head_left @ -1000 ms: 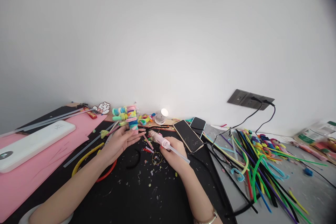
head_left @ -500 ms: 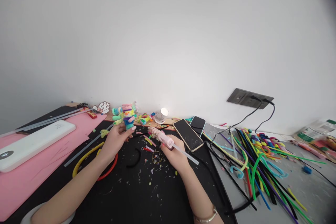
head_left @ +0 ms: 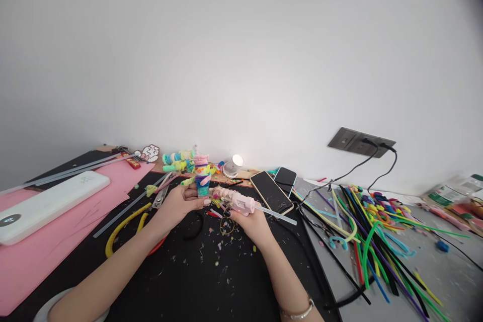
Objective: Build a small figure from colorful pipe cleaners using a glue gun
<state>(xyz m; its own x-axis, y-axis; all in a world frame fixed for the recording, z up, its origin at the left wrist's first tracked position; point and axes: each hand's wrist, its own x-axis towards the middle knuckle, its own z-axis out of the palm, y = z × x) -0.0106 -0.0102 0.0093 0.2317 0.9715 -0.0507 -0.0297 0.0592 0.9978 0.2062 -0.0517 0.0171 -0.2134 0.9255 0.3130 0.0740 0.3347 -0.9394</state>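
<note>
My left hand [head_left: 185,203] pinches the lower end of a multicoloured pipe-cleaner figure [head_left: 202,173], which stands about upright with banded pink, yellow, purple and teal parts. Fuzzy teal and yellow pieces [head_left: 177,156] stick out to its left; whether they belong to it I cannot tell. In my right hand [head_left: 251,224] is a pale pink hot glue gun [head_left: 241,202], its nozzle end pointing left at the figure's base. A translucent glue stick [head_left: 277,215] juts from the gun's back. Whether the nozzle touches the figure is unclear.
Scissors [head_left: 160,193] and yellow and red pipe cleaners lie by my left arm. A pink sheet [head_left: 75,226] bears a white power bank [head_left: 56,204]. Two phones [head_left: 269,191], a paper cup [head_left: 234,165] and loose pipe cleaners [head_left: 377,241] lie behind and right. Cables run to a wall socket [head_left: 360,142].
My left hand has moved right and slightly down with the figure, turning it more upright. The glue gun has shifted slightly right and down, and the figure is now close to its nozzle.
</note>
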